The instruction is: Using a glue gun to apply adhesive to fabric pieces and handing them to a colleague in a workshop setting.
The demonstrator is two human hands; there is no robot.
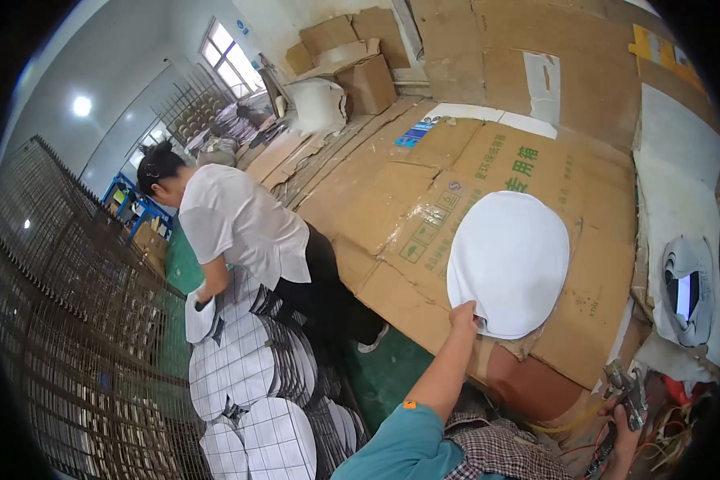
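A smooth white oval sheet lies on the cardboard-covered table, with a small fold at its near left edge. There my left hand pinches the rim between thumb and fingers. At the lower right my right hand is closed around a metal spray gun, held upright beside the table's near right corner. Part of the gun's handle is hidden by the fingers.
Flattened cardboard covers the table. At left, another person bends over wire racks bearing white oval pieces. Tall wire racks stand farther left. A grey ring-shaped object sits at right, above tangled hoses.
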